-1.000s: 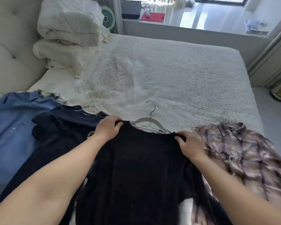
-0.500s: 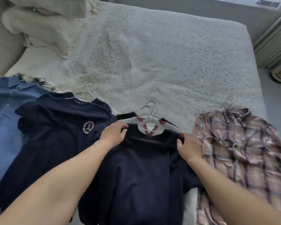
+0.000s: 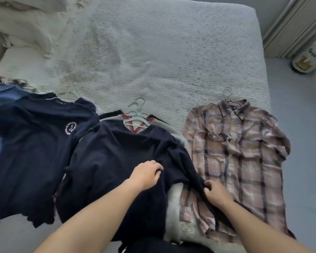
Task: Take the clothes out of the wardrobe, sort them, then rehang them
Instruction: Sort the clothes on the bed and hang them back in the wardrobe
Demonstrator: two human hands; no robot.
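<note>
A dark navy sweater (image 3: pixel 113 161) lies on the bed in front of me, over a white garment with red-trimmed collar (image 3: pixel 135 127) on a pale hanger (image 3: pixel 138 114). My left hand (image 3: pixel 146 175) rests on the sweater's middle, fingers curled on the fabric. My right hand (image 3: pixel 215 194) pinches the sweater's right sleeve (image 3: pixel 192 172), which lies across the edge of a pink plaid shirt (image 3: pixel 244 157). Left of the sweater lies a navy T-shirt with a round white logo (image 3: pixel 35 143), and a blue shirt (image 3: pixel 0 94) beyond it.
The bed (image 3: pixel 171 52) has a ribbed pale cover, with heaped white bedding (image 3: pixel 26 21) at the far left. On the grey floor to the right stands a printed can-like container (image 3: pixel 310 57) by a ribbed wall panel (image 3: pixel 295 24).
Both hands have slid down from the sweater's shoulders: the left to its middle, the right to its right sleeve. The view has tilted down toward the bed.
</note>
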